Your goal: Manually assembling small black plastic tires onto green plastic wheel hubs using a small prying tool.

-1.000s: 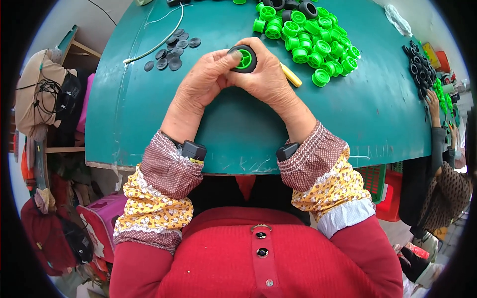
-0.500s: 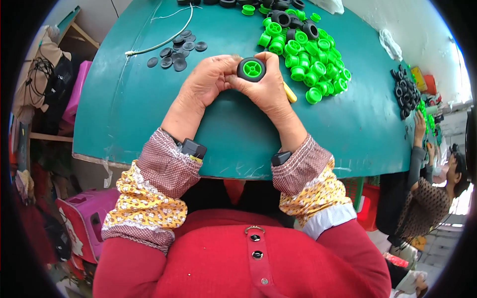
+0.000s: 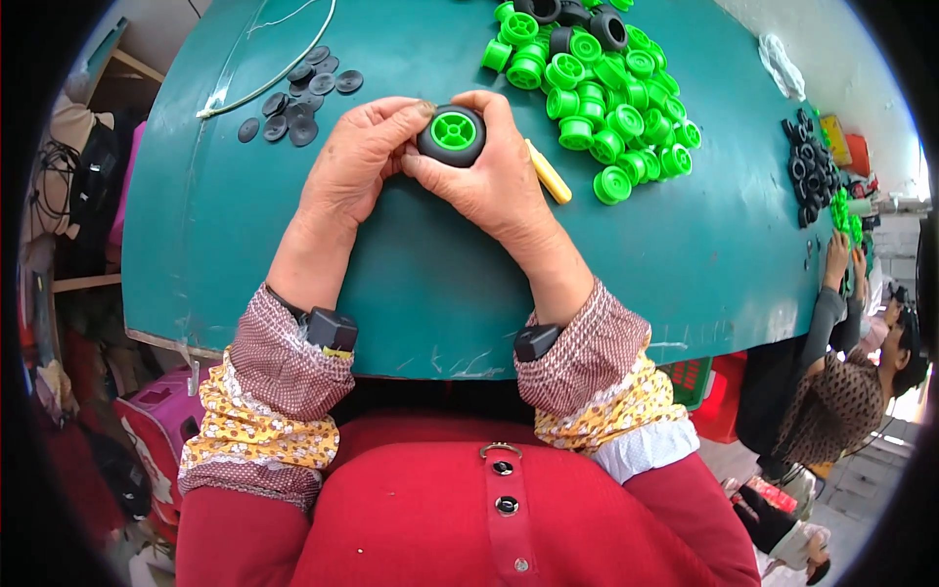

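A toy wheel [image 3: 454, 131] with a black tyre around a green spoked hub is held up between my hands over the green table. My right hand [image 3: 494, 171] wraps its right side and lower edge, thumb underneath. My left hand [image 3: 354, 161] grips at its left edge with thumb and bent fingers, whose tips are partly hidden. The spoked face of the wheel is turned up toward me. Just right of my right hand lies a yellow handle [image 3: 548, 173] of a tool, its far end hidden behind the hand.
A heap of green hubs [image 3: 626, 119] lies beyond my right hand, with black tyres [image 3: 608, 31] at its far side. Black discs [image 3: 302, 130] and a pale cord [image 3: 269, 86] lie at the far left. At the right, another person [image 3: 846, 391] works by a tyre pile [image 3: 807, 171].
The view has shifted, so the table's contents sit further left in the picture. Both hands stay on the wheel, and more of the yellow handle shows.
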`<state>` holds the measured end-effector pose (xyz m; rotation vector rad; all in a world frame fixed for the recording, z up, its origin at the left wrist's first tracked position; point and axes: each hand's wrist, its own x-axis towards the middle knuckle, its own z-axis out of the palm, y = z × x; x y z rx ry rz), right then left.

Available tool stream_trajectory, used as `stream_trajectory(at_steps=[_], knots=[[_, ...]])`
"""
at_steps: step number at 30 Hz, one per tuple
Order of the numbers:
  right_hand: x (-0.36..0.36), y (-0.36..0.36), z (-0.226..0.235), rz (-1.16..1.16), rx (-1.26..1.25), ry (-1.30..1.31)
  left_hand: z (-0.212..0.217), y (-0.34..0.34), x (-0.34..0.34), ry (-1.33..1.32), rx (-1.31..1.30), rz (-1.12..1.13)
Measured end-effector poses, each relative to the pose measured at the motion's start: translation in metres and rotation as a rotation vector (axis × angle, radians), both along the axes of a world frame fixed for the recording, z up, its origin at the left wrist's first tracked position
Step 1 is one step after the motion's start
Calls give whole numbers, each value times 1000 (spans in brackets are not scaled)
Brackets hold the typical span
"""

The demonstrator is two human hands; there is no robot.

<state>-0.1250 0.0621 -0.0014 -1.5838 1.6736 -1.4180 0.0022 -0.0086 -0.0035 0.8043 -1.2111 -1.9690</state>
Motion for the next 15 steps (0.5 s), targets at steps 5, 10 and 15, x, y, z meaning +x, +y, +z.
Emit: stream_trajectory(at_steps=[5,10,15], knots=[[-7,2,3,85,75,-596,-1,-4,5,147,18,-86],[-17,31,6,182,165,-1174,-5,-9,13,52,-4,-21],[-16,62,-1,146,244,-1205,-1,-7,16,-4,-78,-26]])
